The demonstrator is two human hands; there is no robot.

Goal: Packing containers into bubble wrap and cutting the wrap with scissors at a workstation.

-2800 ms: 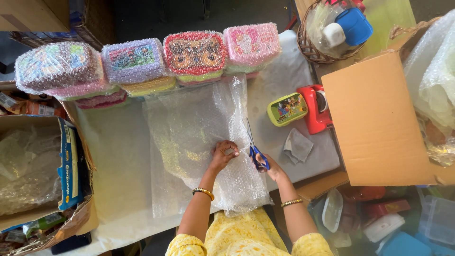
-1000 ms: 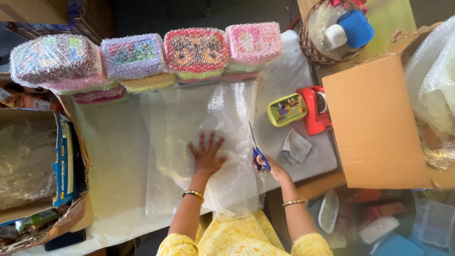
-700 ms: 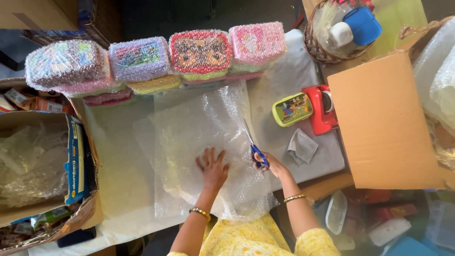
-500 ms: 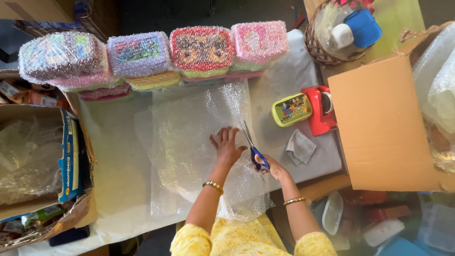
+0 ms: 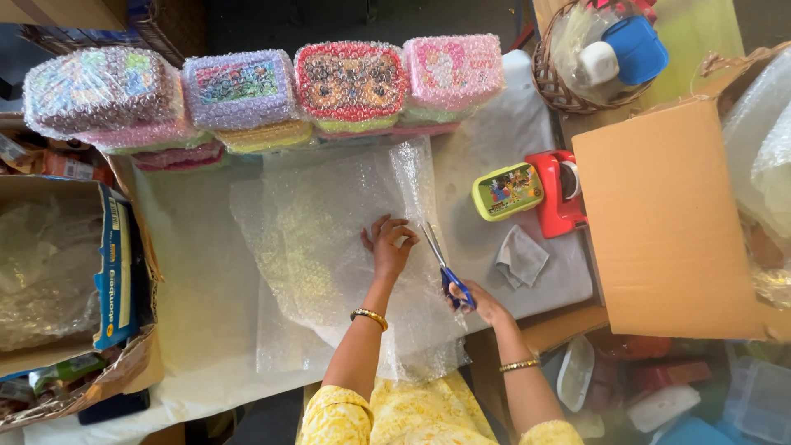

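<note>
A clear sheet of bubble wrap point(image 5: 338, 239) lies spread on the white-covered counter point(image 5: 198, 272). The left hand point(image 5: 387, 243) presses it flat, fingers curled, gripping nothing. Just beside it, the right hand's point(image 5: 482, 303) grip is closed on blue-handled scissors point(image 5: 443, 264), blades at the sheet's right edge: cutting looks underway, needing a steady straight advance.
</note>
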